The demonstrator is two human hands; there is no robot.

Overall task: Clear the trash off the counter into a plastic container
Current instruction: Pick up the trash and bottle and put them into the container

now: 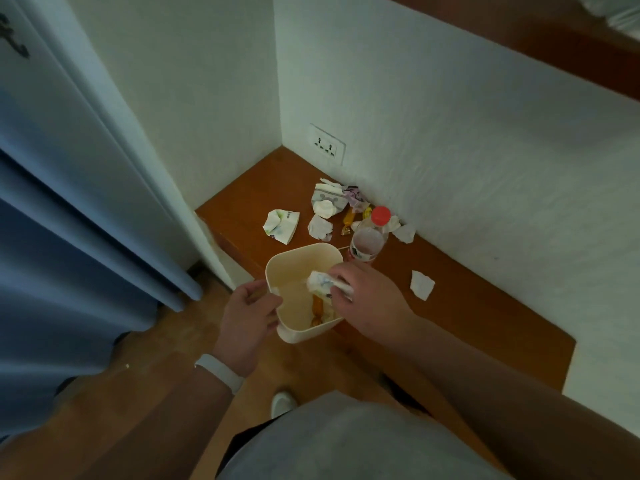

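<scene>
My left hand (247, 320) grips the near-left rim of a cream plastic container (294, 261), held beside the brown counter (467, 306). Over its opening my right hand (367, 296) pinches a crumpled white wrapper (320, 280). An orange candy wrapper (317, 308) lies inside the container. On the counter sit a clear bottle with a red cap (369, 237), a folded paper packet (281, 225), a crumpled tissue (320, 227), a pile of wrappers (334, 199) in the corner and a lone tissue (421, 284) to the right.
White walls enclose the counter's corner, with a power socket (327, 144) low on the back wall. A blue curtain (69, 220) hangs at left. Wooden floor (156, 393) lies below, with my shoe (282, 403) near the counter's front edge.
</scene>
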